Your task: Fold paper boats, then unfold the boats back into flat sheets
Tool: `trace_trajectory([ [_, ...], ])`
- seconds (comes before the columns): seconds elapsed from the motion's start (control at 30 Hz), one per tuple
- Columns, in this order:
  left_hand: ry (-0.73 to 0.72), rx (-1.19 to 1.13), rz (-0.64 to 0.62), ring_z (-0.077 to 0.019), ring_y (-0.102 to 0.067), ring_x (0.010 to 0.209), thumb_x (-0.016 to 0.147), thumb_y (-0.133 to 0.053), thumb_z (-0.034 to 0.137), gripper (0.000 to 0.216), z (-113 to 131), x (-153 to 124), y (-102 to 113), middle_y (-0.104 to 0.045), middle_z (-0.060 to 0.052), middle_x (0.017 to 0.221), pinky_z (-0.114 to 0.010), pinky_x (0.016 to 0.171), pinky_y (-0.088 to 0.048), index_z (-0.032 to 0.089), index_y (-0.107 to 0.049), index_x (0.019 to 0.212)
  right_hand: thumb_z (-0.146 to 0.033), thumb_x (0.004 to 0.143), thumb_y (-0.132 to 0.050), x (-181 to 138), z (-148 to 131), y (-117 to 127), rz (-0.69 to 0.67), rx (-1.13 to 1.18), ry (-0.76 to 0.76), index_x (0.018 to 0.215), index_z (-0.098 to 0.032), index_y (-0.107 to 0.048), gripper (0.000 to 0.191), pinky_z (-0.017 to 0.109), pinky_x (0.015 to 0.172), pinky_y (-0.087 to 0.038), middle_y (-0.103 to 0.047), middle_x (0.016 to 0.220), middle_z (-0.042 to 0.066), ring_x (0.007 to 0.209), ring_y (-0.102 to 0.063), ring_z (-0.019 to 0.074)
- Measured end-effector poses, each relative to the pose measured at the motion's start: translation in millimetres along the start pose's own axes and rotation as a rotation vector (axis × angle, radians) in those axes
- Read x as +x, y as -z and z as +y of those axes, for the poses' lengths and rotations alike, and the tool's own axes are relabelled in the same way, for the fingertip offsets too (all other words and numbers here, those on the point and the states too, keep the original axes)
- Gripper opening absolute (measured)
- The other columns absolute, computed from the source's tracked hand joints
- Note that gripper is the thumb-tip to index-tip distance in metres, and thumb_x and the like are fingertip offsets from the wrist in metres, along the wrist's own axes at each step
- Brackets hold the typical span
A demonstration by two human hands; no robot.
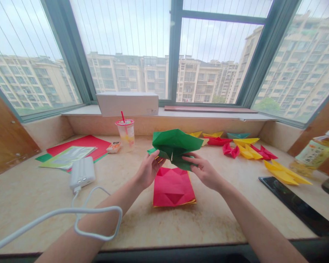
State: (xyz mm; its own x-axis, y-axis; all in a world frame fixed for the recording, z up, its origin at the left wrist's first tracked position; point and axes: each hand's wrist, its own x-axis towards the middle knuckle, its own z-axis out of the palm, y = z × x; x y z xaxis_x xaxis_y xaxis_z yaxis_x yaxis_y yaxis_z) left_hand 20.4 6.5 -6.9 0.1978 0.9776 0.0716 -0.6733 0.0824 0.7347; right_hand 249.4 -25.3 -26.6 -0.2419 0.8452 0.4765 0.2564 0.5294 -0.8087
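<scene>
A partly folded sheet of green paper (177, 141) is held up in front of me, bent and creased, with a slit-like gap at its lower middle. My left hand (150, 166) grips its lower left corner, thumb on top. On the other side, my right hand (203, 168) pinches the lower right flap, fingers lying across it. Directly beneath, a stack of creased red paper (174, 188) rests on the counter, with yellow edges showing under it. The fingertips behind the green sheet are partly hidden.
Folded paper boats (246, 149) in yellow, red and teal stand at the back right. A phone (293, 202) and a bottle (316, 153) lie right. Left are a power bank (82, 171) with a white cable (57, 212), paper sheets (79, 146) and a plastic cup (126, 133).
</scene>
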Motion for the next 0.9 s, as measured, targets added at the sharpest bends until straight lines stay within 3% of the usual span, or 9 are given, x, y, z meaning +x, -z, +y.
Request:
trace_trajectory([
  [0.27,0.033,-0.012,-0.034,-0.0189,-0.070,0.087,0.082,-0.061,0.029,0.014,4.7,-2.3,0.5,-0.075,-0.003,0.092,-0.038,0.091,-0.054,0.019,-0.067,0.088,-0.026,0.087,-0.060,2.9,0.3,1.3,0.119,-0.103,0.046,0.113,-0.024,-0.072,0.029,0.046,0.102,-0.049,-0.065,0.121,0.009,0.114,-0.060,0.0257],
  [0.4,0.003,0.092,-0.004,-0.0186,-0.070,0.081,0.081,-0.063,0.031,0.017,5.3,0.4,3.1,-0.075,-0.003,0.088,-0.036,0.086,-0.055,0.017,-0.069,0.086,-0.028,0.086,-0.062,3.8,0.7,2.8,0.152,-0.131,0.077,0.108,-0.024,-0.074,0.025,0.043,0.096,-0.052,-0.067,0.117,0.008,0.108,-0.062,0.0246],
  [0.67,-0.029,0.188,-0.112,-0.0152,-0.069,0.084,0.080,-0.073,0.033,0.024,3.2,-2.1,-1.3,-0.074,-0.005,0.096,-0.027,0.083,-0.055,0.016,-0.071,0.097,-0.033,0.084,-0.067,8.6,3.6,8.3,0.309,-0.148,0.058,0.100,-0.024,-0.075,0.020,0.041,0.096,-0.050,-0.070,0.112,0.007,0.106,-0.064,0.0242],
  [0.9,-0.004,0.237,-0.151,-0.0182,-0.070,0.094,0.072,-0.083,0.025,0.045,2.6,-9.4,-5.0,-0.073,-0.006,0.110,-0.028,0.089,-0.052,0.019,-0.070,0.115,-0.041,0.088,-0.062,8.3,1.1,11.6,0.431,-0.151,0.009,0.102,-0.021,-0.074,0.027,0.043,0.095,-0.050,-0.074,0.108,0.009,0.104,-0.066,0.0257],
])
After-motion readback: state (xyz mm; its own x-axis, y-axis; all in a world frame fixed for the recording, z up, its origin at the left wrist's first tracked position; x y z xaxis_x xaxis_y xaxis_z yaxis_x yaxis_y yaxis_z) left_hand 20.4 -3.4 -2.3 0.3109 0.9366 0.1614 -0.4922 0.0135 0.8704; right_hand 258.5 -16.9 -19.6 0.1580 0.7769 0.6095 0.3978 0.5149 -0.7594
